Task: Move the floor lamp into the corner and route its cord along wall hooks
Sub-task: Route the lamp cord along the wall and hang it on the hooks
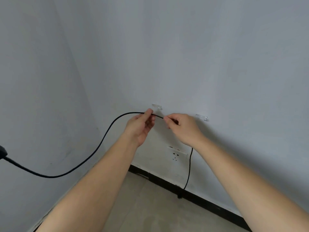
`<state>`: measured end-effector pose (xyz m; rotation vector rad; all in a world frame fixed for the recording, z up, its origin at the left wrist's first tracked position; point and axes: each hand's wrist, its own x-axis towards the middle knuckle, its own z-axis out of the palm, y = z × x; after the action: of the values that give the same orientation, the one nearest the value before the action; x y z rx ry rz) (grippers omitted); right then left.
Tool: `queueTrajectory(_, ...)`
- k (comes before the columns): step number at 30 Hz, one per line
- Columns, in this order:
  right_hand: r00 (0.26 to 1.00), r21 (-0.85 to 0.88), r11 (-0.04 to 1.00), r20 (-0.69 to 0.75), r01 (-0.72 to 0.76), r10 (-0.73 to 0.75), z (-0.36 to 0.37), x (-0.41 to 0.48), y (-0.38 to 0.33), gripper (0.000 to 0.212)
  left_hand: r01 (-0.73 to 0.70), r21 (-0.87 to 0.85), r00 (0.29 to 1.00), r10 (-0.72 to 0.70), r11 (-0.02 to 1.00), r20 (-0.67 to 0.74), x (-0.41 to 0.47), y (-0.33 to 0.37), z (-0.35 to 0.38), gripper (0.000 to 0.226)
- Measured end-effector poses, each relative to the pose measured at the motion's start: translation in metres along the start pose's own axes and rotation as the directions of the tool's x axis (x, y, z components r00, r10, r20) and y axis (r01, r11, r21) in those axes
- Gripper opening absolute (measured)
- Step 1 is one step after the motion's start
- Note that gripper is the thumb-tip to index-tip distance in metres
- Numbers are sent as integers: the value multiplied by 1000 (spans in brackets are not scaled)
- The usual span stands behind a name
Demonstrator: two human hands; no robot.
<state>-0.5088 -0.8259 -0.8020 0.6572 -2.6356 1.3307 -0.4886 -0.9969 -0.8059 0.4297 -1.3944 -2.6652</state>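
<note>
A thin black cord (107,131) loops from a dark lamp part (2,153) at the left edge up to my hands. My left hand (142,126) pinches the cord just below a clear wall hook (156,106). My right hand (182,128) pinches the same cord a short way to the right, left of a second clear hook (201,117). Past my right wrist the cord hangs down to the floor at the black baseboard (209,202). The cord touches neither hook. The rest of the lamp is out of view.
A white wall socket (177,154) sits on the wall below my hands, with nothing plugged in. The room corner runs down the left side of the wall. Below lies a beige tiled floor (150,211).
</note>
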Motion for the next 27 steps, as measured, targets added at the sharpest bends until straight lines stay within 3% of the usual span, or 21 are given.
queueTrajectory(4, 999, -31, 999, 47, -24, 25, -11, -5, 8, 23, -100, -250, 976, 47, 963, -212, 15, 20, -4, 14)
queueTrajectory(6, 999, -14, 999, 32, -41, 41, -16, -9, 12, 21, -112, -265, 959, 35, 958, -280, 20, 26, -10, 13)
queueTrajectory(8, 998, 20, 998, -15, -54, 54, -18, -7, 11, 21, -68, -224, 971, 12, 972, -240, 19, 24, -9, 14)
queueTrajectory(12, 999, -8, 1000, -44, -30, 30, -18, 8, -5, 23, 86, -10, 996, -86, 996, 11, 6, 9, 1, 16)
queueTrajectory(15, 1000, -37, 999, 3, -9, 9, -15, 14, -16, 24, 63, 15, 996, -64, 998, 56, 5, 9, 4, 12)
queueTrajectory(21, 989, -29, 995, 112, -91, 94, -20, 14, -16, 11, -58, -187, 972, 13, 981, -233, 19, 14, 0, 10)
queueTrajectory(24, 994, -67, 992, 29, -104, 106, -32, 18, -19, 11, -90, -238, 952, 14, 967, -304, 24, 16, -8, 11)
queueTrajectory(27, 995, -138, 990, -94, -32, 19, -34, 25, -31, 15, -77, -237, 952, 1, 969, -307, 28, 13, -9, 10)
